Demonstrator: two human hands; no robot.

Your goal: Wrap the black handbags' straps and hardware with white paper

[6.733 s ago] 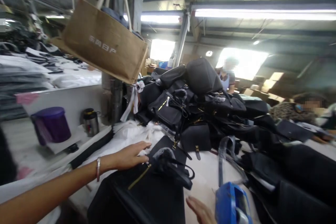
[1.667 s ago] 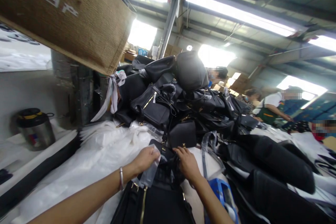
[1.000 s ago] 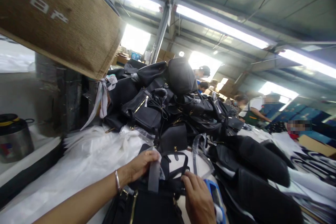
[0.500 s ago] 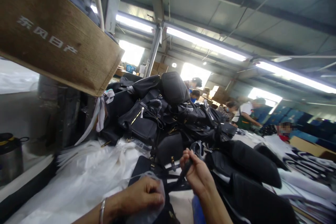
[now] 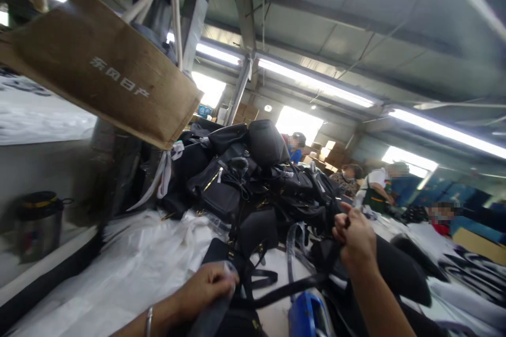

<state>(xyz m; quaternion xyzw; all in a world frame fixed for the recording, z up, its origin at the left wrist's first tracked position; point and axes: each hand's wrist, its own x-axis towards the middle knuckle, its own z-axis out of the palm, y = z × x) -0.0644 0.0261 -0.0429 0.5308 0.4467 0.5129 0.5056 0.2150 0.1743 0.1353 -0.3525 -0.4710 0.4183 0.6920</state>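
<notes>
My left hand [image 5: 215, 281], a bracelet at its wrist, is closed on a strip of clear plastic film [image 5: 215, 311] at the lower centre. Raised at the right, my right hand [image 5: 356, 234] has its fingers wrapped round a black strap [image 5: 290, 288]. The strap runs down and left to a black bag [image 5: 237, 324] under my left hand, mostly cut off by the frame. A heap of black bags [image 5: 221, 195] rises just behind both hands.
White plastic sheets [image 5: 130, 274] lie at the left. A blue object [image 5: 306, 316] stands between my arms. A brown bag [image 5: 118, 68] hangs at upper left, above a metal flask [image 5: 39, 226]. Several people are at the back right.
My right hand has moved right and up, drawing the black strap out long. My left hand has shifted slightly left with the plastic film. More of the blue object shows.
</notes>
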